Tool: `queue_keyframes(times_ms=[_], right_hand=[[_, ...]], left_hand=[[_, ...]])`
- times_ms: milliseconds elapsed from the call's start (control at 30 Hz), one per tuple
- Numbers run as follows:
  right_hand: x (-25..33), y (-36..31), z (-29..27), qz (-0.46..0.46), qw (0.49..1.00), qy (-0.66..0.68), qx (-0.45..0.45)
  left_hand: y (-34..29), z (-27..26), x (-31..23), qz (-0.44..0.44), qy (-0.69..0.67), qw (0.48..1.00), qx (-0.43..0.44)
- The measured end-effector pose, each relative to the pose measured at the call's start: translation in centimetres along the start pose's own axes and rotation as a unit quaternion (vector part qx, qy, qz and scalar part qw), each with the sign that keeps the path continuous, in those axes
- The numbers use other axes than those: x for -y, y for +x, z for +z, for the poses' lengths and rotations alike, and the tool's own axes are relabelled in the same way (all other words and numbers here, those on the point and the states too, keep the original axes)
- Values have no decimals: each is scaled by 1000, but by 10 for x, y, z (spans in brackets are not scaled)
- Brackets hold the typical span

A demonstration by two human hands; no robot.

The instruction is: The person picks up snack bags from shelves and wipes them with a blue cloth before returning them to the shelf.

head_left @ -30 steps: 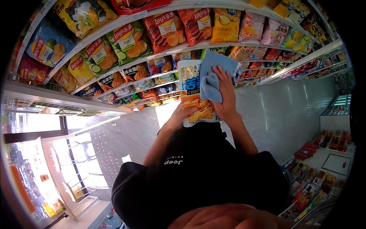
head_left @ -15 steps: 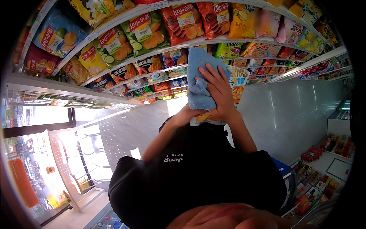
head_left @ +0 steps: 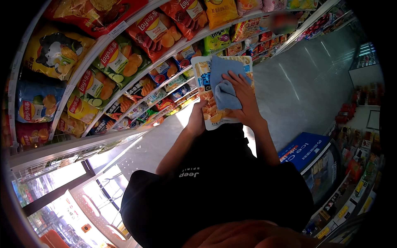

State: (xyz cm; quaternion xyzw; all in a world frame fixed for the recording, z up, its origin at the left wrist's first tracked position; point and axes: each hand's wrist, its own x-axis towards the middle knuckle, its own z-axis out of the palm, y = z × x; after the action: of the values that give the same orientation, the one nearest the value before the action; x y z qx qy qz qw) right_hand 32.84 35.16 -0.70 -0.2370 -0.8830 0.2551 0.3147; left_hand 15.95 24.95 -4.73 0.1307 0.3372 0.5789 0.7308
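A snack bag (head_left: 209, 109), pale at its edges with golden snack pieces pictured on it, is held upright in front of my body. My left hand (head_left: 197, 120) grips its left edge, thumb on the front and the other fingers hidden behind. Across the bag's upper and middle front lies a blue cloth (head_left: 225, 76), partly bunched. My right hand (head_left: 245, 99) presses the cloth against the bag, its fingers lying long over the fabric, and the right edge of the bag shows beside them.
Shelves of chip bags (head_left: 155, 33) curve across the left and top. A blue-topped freezer (head_left: 306, 149) stands at my right, with shelves of packaged goods (head_left: 355, 165) beyond it. Grey floor (head_left: 289, 91) stretches ahead on the right, and bright glass doors (head_left: 62, 182) lie at lower left.
My view has turned to the right, bringing the freezer into sight. The cloth lies flatter and more of the bag shows. My left hand has moved from below the cloth to the bag's left edge.
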Motion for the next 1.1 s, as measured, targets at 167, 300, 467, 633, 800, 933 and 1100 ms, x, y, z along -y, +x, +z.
queue_keyframes(times_ms=[167, 300, 467, 633, 800, 933, 1100], right_hand=[[-25, -9, -2, 148, 979, 92, -106], [-38, 0, -10, 157, 976, 101, -110], [-17, 37, -11, 56, 994, 83, -45], [7, 66, 0, -132, 987, 61, 70], [28, 73, 5, -226, 955, 65, 180], [31, 75, 7, -284, 930, 41, 230], [41, 65, 11, -344, 895, 61, 276]], left_hand=[[0, 0, -8, 9, -18, 1000, -2], [-3, -7, -4, 13, 3, 999, 36], [-5, -13, 2, 47, 14, 998, 47], [-7, -15, 13, 86, -14, 996, 11], [-13, -6, 12, 181, -10, 982, -60], [-19, 16, -1, 234, -156, 955, -94], [-24, 4, -10, 274, -180, 938, -112]])
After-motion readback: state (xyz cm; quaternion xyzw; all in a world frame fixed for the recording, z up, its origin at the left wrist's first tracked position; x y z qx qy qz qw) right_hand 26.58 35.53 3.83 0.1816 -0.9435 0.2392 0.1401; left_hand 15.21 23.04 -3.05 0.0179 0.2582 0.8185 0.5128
